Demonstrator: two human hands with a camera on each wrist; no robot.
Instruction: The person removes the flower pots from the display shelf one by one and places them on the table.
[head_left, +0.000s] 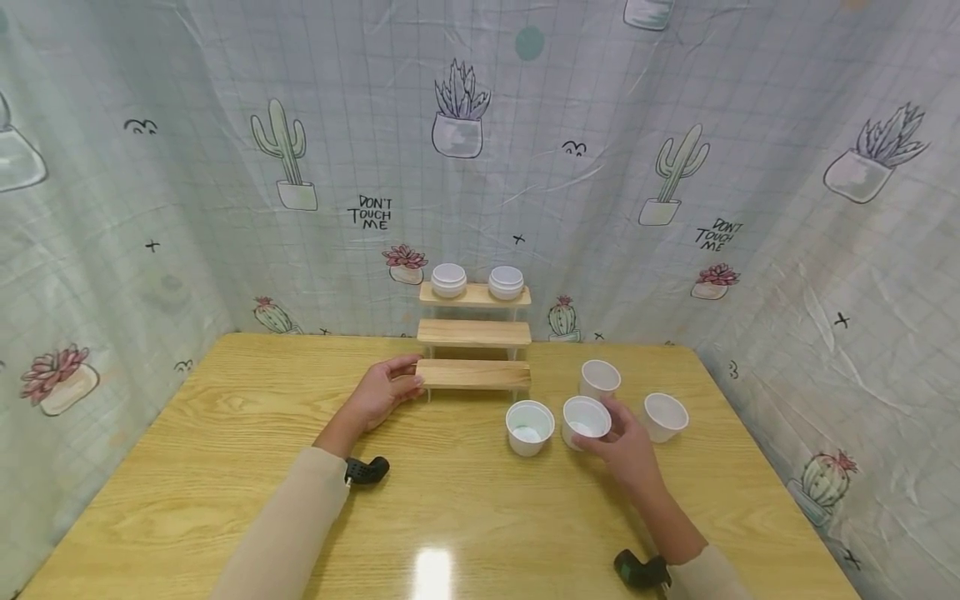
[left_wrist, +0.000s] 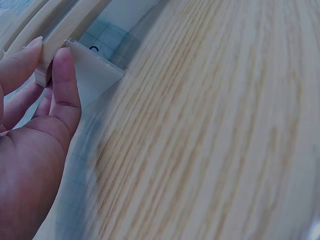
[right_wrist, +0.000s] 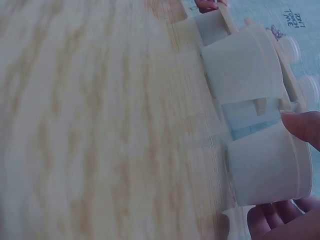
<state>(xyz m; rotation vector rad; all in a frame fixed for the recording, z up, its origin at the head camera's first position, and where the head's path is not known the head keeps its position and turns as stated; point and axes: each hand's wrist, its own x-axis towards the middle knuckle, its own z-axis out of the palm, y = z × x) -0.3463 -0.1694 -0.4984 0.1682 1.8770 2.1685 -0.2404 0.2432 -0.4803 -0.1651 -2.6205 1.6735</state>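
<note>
Fingers [right_wrist: 270, 217] and thumb of the right hand [head_left: 628, 446] grip a white cup [head_left: 587, 419] from its right side, just beside another cup [head_left: 529, 427] on the table [head_left: 247, 433]; whether its base touches the wood is hard to make out. It partly hides a cup behind [head_left: 599, 377]. The right wrist view cuts off most of that hand. The left hand [head_left: 381, 393] pinches the left end of the shelf's lowest board [head_left: 472, 375]; the left wrist view crops the shelf.
</note>
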